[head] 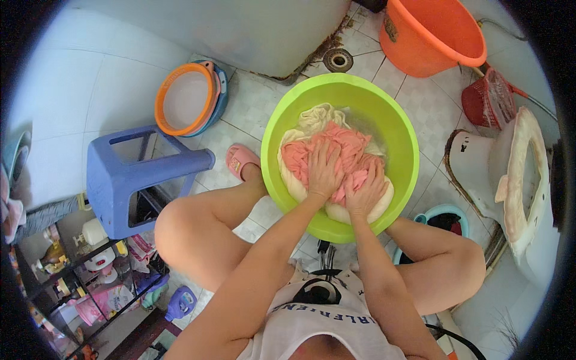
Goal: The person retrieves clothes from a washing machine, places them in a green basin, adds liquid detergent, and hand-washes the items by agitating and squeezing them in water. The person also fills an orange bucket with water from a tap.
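Observation:
Between my legs, a lime-green plastic basin (pixel 279 112) holds a wet pink cloth (pixel 346 139) lying on cream-coloured fabric (pixel 292 185). My left hand (pixel 325 167) presses down on the pink cloth near its middle, fingers pointing away from me. To its right, my right hand (pixel 366 189) rests with bent fingers on the lower right part of the pink cloth. Some fabric bulges between its thumb and fingers, but whether it is gripped is hard to see. A little cloudy water shows at the basin's upper right.
A blue plastic stool (pixel 148 164) lies on its side at left, near nested basins (pixel 184 99) and a shelf of bottles (pixel 108 297). An orange tub (pixel 409 49), a red basket (pixel 479 101), a toilet (pixel 477 157) and a light-blue bucket (pixel 465 220) stand at right.

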{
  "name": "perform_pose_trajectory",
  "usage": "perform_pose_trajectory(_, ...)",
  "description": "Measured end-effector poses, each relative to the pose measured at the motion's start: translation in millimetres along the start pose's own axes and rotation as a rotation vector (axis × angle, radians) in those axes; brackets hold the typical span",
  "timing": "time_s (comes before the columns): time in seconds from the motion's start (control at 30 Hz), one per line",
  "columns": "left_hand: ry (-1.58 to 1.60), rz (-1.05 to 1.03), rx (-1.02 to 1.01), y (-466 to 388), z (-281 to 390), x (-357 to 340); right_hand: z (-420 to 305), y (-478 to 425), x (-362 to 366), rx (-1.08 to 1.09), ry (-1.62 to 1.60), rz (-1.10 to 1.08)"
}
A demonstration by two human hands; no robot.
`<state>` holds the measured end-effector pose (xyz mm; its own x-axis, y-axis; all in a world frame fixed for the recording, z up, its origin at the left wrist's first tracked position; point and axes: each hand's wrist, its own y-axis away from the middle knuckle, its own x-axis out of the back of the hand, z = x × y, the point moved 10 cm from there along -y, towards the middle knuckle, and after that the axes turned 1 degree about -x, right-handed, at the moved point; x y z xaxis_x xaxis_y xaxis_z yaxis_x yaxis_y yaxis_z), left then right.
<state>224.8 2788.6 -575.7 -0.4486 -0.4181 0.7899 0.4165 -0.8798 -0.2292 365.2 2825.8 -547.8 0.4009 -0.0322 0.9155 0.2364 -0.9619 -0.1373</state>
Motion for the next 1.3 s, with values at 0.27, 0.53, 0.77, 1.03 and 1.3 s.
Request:
perform_pose_trajectory(0.27,-0.148,0.046,0.058,-70,-21,-41,48,-64,-72,-0.099,-0.067,-0.009)
perform_pose_trajectory(0.53,-0.263,-0.267,0.124,-132,-70,-118,64,-115,-98,-0.22,0.186,-0.033)
perform_pose_trajectory(0.77,0.25,-0.328,0.461,-97,-134,-107,65,-115,-106,-0.554,-0.332,-0.486)
perform_pose_trajectory(1.03,0.398,-0.556,0.433,-41,-74,-23,-8,-37,-47,-0.265,-0.488,-0.607)
perform_pose_trajectory(1.3,-0.326,-0.938,0.263,23,-23,11,-24,24,8,-0.196,-0.196,-0.523)
